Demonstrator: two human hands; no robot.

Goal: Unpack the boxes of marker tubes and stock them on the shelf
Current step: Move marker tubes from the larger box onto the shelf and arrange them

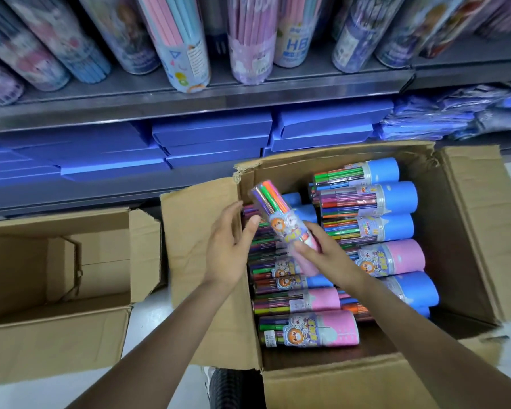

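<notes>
While the left hand hovers open, the right hand grips a clear, pink-capped marker tube.

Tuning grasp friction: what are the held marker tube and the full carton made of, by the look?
Marker tube: clear glossy plastic body, likely, since the pens show through and it glints; its pink cap looks like opaque plastic. Carton: brown corrugated cardboard, matte, with torn and creased flaps.

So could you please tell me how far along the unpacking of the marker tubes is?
Done: the left box looks emptied. In hand: the right hand grips a pink-capped marker tube lifted over the open box, with the left hand open beside it. Left: two rows of tubes remain there.
</notes>
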